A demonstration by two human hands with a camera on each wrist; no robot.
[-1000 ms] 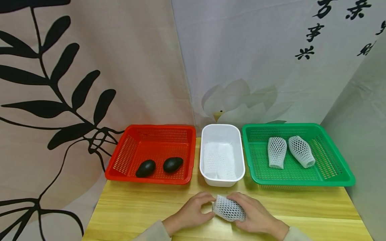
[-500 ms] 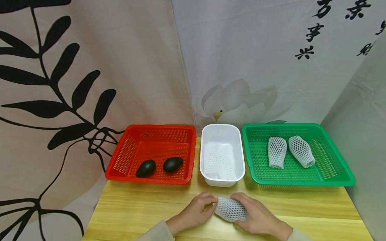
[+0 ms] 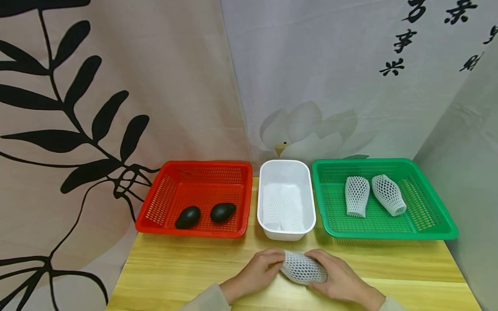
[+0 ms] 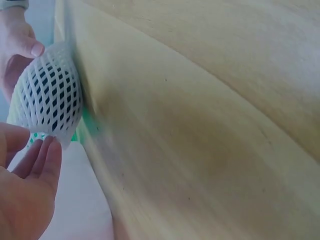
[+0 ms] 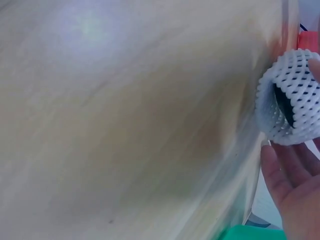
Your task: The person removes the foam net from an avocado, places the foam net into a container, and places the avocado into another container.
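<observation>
A white foam net sleeve (image 3: 303,268) is held low over the front of the wooden table, between both hands. A dark avocado (image 5: 283,105) sits inside it; its skin shows through the mesh and at the sleeve's open mouth in the right wrist view. My left hand (image 3: 260,272) pinches the sleeve's left end between thumb and fingers. Around the right end, my right hand (image 3: 342,278) grips the sleeve, thumb on the near side. In the left wrist view the sleeve (image 4: 47,95) bulges round the fruit and narrows toward the left fingers.
Behind the hands stand a red basket (image 3: 171,233) with two bare dark avocados (image 3: 223,212), a white bin (image 3: 286,235) with white mesh pieces at its bottom, and a green basket (image 3: 389,235) holding two netted fruits (image 3: 357,196). Cloth hangs behind the table.
Both hands and the netted avocado have shifted slightly to the right. The left fingers have closed from a loose spread to a pinch on the sleeve's end.
</observation>
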